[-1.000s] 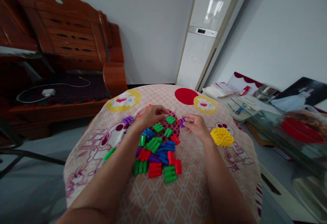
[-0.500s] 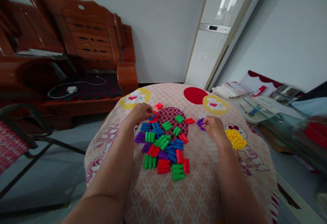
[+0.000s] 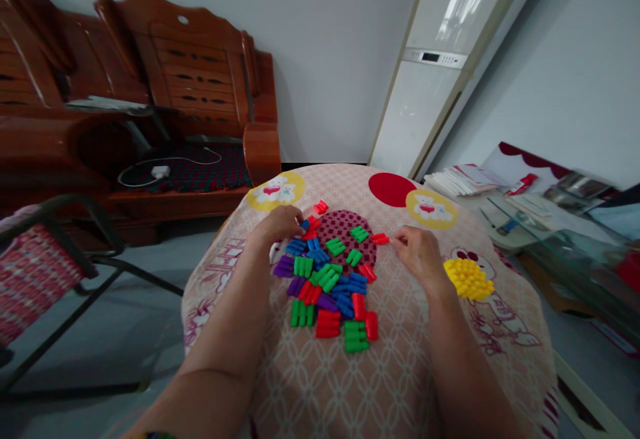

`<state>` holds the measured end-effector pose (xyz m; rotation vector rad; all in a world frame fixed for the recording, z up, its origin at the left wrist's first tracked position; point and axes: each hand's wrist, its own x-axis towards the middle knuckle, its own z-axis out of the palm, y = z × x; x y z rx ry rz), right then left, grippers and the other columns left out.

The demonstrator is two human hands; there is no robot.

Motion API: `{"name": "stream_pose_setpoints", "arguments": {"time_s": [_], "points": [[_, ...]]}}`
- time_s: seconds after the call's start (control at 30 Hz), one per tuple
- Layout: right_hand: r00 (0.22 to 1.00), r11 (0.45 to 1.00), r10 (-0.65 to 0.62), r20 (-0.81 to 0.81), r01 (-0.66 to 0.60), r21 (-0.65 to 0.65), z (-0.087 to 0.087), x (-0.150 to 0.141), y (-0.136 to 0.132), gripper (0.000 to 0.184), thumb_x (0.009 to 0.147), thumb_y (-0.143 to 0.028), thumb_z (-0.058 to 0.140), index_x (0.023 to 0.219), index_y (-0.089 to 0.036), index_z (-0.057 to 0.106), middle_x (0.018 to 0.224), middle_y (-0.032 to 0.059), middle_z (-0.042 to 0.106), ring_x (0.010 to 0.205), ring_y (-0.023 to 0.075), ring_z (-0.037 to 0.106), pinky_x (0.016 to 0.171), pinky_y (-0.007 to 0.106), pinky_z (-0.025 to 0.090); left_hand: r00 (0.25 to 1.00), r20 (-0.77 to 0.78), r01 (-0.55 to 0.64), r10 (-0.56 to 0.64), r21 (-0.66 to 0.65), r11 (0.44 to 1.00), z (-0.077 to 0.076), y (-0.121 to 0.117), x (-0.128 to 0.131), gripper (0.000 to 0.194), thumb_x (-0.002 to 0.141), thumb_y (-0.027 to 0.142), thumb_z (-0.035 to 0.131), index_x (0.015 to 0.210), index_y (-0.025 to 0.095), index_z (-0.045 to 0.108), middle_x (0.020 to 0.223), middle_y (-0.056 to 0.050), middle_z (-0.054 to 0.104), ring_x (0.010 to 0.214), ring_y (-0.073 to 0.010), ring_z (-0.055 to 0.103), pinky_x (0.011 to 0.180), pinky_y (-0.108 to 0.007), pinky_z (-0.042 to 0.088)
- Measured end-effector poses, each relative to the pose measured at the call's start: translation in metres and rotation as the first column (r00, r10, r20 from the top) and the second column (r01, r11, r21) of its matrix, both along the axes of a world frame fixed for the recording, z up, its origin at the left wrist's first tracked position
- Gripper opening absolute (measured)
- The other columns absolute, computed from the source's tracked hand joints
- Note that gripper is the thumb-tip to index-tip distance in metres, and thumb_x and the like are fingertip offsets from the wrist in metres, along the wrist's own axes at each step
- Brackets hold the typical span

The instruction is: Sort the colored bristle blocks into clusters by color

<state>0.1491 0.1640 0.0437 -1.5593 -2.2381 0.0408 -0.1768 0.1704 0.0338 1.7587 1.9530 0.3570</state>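
Note:
My left hand (image 3: 283, 223) is closed at the far left of the block pile, its fingertips pinching a small blue toy block (image 3: 305, 225). Right beside those fingertips lies a red block (image 3: 312, 227). My right hand (image 3: 416, 251) is closed over the tablecloth to the right; whatever its fingers hold is hidden. Just left of its fingertips is another red block (image 3: 381, 239). Between the hands lie loose green blocks (image 3: 335, 246), and nearer me a pile with blue blocks (image 3: 345, 299), purple blocks (image 3: 283, 266) and red blocks (image 3: 328, 324).
A cluster of yellow blocks (image 3: 469, 279) sits right of my right forearm. The patterned tablecloth (image 3: 320, 385) covers a round table. A glass-topped stand (image 3: 555, 245) with papers is at the right, a wooden bench (image 3: 200, 85) behind left, and a woven-seat chair (image 3: 40, 279) at the left.
The view has swung left. My right hand moved off to the right with purple blocks, which are now out of sight. My left hand shifted left from the green blocks to a blue block.

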Motion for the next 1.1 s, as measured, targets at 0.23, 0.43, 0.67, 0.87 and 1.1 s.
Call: {"name": "stream_pose_setpoints", "arguments": {"time_s": [0.23, 0.43, 0.67, 0.87, 1.1], "points": [[0.667, 0.66, 0.735, -0.119, -0.745, -0.097, -0.022, -0.094, -0.063, 0.026, 0.087, -0.028, 0.068, 0.112, -0.022, 0.072, 0.123, 0.0084, 0.066, 0.112, 0.0206, 0.059, 0.098, 0.034, 0.043, 0.97, 0.212, 0.073, -0.118, 0.209, 0.975, -0.011, 0.011, 0.024, 0.036, 0.073, 0.022, 0.066, 0.109, 0.016, 0.07, 0.087, -0.005, 0.075, 0.072, -0.016, 0.069, 0.064, -0.021, 0.051], [0.782, 0.785, 0.62, 0.066, -0.618, -0.05, -0.051, -0.098, -0.055, 0.024, 0.09, -0.018, 0.058, 0.109, -0.02, 0.072, 0.132, 0.011, 0.061, 0.132, 0.0282, 0.041, 0.111, 0.05, 0.031, 0.979, 0.202, -0.04, 0.005, 0.168, 0.985, -0.006, 0.005, -0.002, 0.033, 0.072, 0.022, 0.066, 0.104, 0.016, 0.072, 0.085, -0.005, 0.075, 0.062, -0.0133, 0.066, 0.056, -0.02, 0.05], [0.895, 0.895, 0.444, -0.032, -0.443, 0.044, -0.055, -0.086, -0.037, 0.032, 0.09, -0.017, 0.056, 0.119, -0.016, 0.068, 0.137, 0.0158, 0.057, 0.132, 0.0308, 0.041, 0.112, 0.052, 0.032, 0.975, 0.217, -0.08, 0.048, 0.143, 0.986, -0.008, 0.002, -0.012, 0.016, 0.075, 0.019, 0.063, 0.088, 0.014, 0.07, 0.066, -0.003, 0.071, 0.057, -0.0137, 0.066, 0.052, -0.019, 0.048], [0.762, 0.763, 0.647, 0.032, -0.647, -0.01, -0.058, -0.123, -0.06, 0.029, 0.097, -0.026, 0.051, 0.121, -0.02, 0.066, 0.137, 0.0144, 0.055, 0.127, 0.0271, 0.046, 0.109, 0.048, 0.036, 0.976, 0.219, -0.046, 0.018, 0.126, 0.991, -0.007, 0.001, -0.001, 0.013, 0.072, 0.018, 0.06, 0.081, 0.014, 0.069, 0.06, -0.002, 0.068, 0.054, -0.014, 0.064, 0.051, -0.02, 0.047], [0.84, 0.843, 0.537, 0.073, -0.538, -0.012, -0.073, -0.134, -0.055, 0.028, 0.098, -0.023, 0.046, 0.109, -0.013, 0.069, 0.12, 0.0177, 0.063, 0.113, 0.0276, 0.054, 0.104, 0.046, 0.037, 0.972, 0.233, -0.027, -0.008, 0.15, 0.988, -0.006, 0.003, 0.006, 0.016, 0.072, 0.02, 0.06, 0.084, 0.015, 0.069, 0.061, -0.002, 0.069, 0.057, -0.0151, 0.065, 0.052, -0.02, 0.048]]}}
